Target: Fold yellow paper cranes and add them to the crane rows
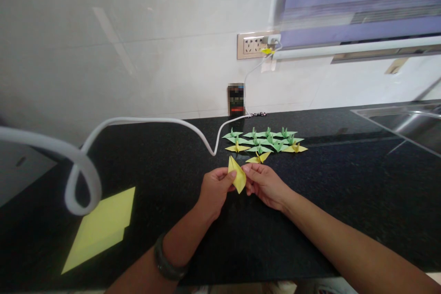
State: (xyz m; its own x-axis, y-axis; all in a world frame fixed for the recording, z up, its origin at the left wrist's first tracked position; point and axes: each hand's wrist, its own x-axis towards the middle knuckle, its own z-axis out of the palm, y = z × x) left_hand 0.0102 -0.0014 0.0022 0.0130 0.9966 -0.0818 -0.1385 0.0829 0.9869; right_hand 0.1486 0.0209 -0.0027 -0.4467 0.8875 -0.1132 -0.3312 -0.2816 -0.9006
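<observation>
Both my hands pinch one folded yellow paper piece (237, 175) just above the black countertop (344, 193). My left hand (215, 190) grips its left edge with thumb on top. My right hand (263, 183) grips its right edge, fingers closed. The piece is a narrow pointed diamond shape, tip up. Just beyond it lie several finished paper cranes (265, 142), green and yellow, set in rows. A dark band sits on my left wrist.
A stack of yellow paper sheets (101, 227) lies at the near left. A white cable (148, 121) loops across the counter to a wall socket (257, 45). A phone (236, 99) leans on the wall. A steel sink (406, 119) is at the far right.
</observation>
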